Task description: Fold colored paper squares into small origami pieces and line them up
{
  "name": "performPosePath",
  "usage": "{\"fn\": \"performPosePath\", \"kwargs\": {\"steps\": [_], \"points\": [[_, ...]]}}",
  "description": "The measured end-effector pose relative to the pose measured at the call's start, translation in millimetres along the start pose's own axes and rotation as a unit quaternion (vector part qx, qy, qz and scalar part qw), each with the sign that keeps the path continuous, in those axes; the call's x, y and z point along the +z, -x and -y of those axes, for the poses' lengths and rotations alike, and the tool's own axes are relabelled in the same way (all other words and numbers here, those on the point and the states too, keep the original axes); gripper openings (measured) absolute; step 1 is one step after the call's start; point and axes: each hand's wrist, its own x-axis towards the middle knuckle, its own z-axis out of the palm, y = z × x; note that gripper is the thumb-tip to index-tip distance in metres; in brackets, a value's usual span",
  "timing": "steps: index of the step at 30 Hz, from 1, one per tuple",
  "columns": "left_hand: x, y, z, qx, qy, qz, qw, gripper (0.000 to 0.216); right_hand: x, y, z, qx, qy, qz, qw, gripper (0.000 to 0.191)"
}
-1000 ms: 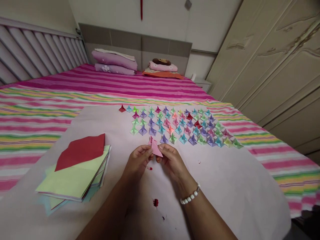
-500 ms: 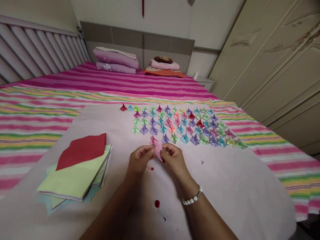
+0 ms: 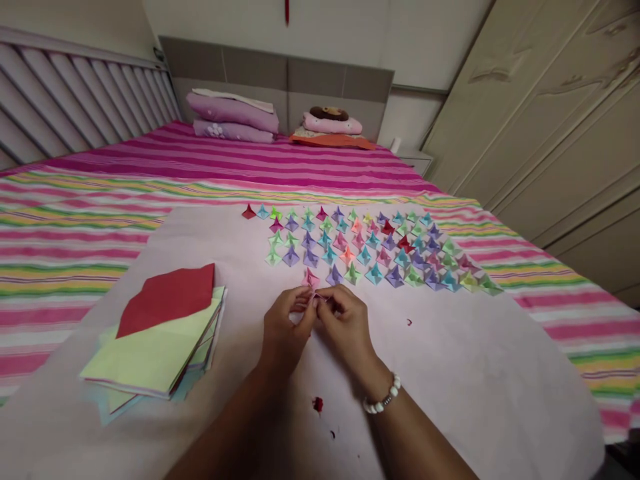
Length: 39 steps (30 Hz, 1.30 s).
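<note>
Apparently mid-fold: L hand point(image 3: 286, 328) + R hand point(image 3: 349, 325) fingers pinched small pink paper point(image 3: 319, 295) betw. them, just nearer than pink folded pc. point(image 3: 310, 278); next move prob. needed careful creasing.

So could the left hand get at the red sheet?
Probably yes: the red sheet lies uncovered atop the paper stack, nothing between it and the left hand, though that hand holds pink paper.

Folded papers point(image 3: 395, 276) — purple, turquoise, green, pink; top sheet point(image 3: 170, 297) red — bedspread point(image 3: 225, 165) magenta-striped.
</note>
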Motion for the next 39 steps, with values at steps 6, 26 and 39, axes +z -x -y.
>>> {"fn": "performPosePath", "kwargs": {"steps": [6,26,39], "points": [[-5,0,3,0.038,-0.002,0.031,0.999,0.004,-1,-3,-6,0.112,-0.125,-0.018,0.986,0.010],[-7,-7,-1,-0.021,0.116,0.031,0.993,0.010,-8,-9,0,0.198,-0.221,0.084,0.951,0.022],[-6,-8,-5,-0.057,0.193,0.040,0.979,0.014,-5,-5,1,0.213,-0.218,0.092,0.948,0.020]]}}
